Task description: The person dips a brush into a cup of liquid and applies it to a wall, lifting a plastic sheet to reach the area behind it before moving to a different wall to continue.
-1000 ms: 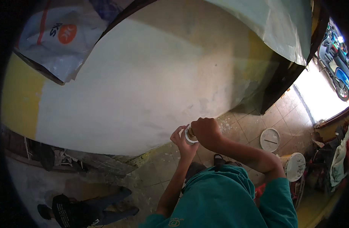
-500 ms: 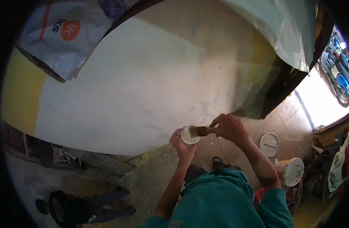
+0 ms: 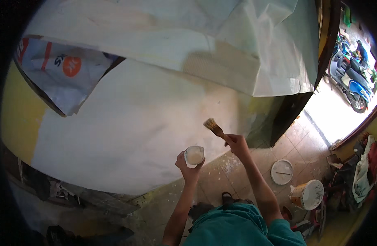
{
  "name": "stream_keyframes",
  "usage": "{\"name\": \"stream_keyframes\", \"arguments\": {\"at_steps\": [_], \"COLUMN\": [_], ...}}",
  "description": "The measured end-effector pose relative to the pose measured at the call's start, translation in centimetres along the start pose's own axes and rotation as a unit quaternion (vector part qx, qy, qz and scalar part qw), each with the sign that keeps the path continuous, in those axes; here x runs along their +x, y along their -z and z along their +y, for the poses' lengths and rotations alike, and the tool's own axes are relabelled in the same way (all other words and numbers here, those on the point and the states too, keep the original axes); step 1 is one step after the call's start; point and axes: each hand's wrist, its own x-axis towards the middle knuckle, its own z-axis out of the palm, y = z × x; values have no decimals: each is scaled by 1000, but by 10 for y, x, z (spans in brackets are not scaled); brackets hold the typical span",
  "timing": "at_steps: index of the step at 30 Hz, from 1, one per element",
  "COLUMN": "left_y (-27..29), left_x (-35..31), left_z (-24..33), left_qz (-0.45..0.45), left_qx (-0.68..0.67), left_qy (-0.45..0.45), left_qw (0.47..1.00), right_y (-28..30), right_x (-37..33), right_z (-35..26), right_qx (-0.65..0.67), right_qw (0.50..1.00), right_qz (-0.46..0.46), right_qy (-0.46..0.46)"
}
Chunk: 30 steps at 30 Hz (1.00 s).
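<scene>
My left hand is closed around a small white cup with pale paint inside. A paintbrush is gripped by its handle in my right hand. Its light bristles point up and to the left, in front of the wall and apart from the cup. Before me the wall is mostly white, with yellow at its left edge and a beige, patchy area toward the right.
A plastic sheet hangs over the upper wall, beside a printed banner. On the tiled floor to the right are a round white lid and a paint bucket. Motorcycles stand outside the doorway. A person is at the lower left.
The paintbrush has come out of the cup and risen toward the wall in my right hand. My view has tilted up, showing more of the plastic sheet.
</scene>
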Motion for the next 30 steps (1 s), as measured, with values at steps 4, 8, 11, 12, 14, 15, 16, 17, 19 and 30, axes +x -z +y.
{"name": "stream_keyframes", "arguments": {"at_steps": [4, 8, 11, 12, 14, 15, 16, 17, 19, 30], "left_y": [4, 24, 38, 43, 51, 54, 54, 59, 64, 67], "left_x": [5, -6, -20, -26, -35, -40, -47, -54, -59, -71], "left_z": [8, 17, 13, 11, 2, -2, -7, -15, -17, -43], "left_qz": [33, 32, 54, 51, 47, 41, 38, 50, 57, 65], "left_qx": [-23, -11, -94, -66, -77, -89, -91, -56, -22, -51], "left_qy": [-1, 49, 95, 84, 96, 107, 107, 105, 104, 139], "left_qw": [999, 998, 990, 993, 991, 989, 989, 992, 993, 987], "right_y": [-33, -71, -83, -81, -77, -76, -72, -75, -73, -60], "right_x": [45, 75, 82, 83, 78, 79, 85, 87, 95, 80], "right_z": [-26, 8, 73, 93, 111, 108, 104, 90, 44, -28], "right_qx": [-12, -29, -120, -121, -140, -140, -165, -186, -169, -64], "right_qw": [991, 986, 983, 983, 985, 985, 981, 977, 975, 984], "right_qz": [96, 155, 135, 136, 72, 73, 86, 93, 139, 136], "right_qy": [91, 59, -22, -21, -66, -67, -52, -37, 38, 99]}}
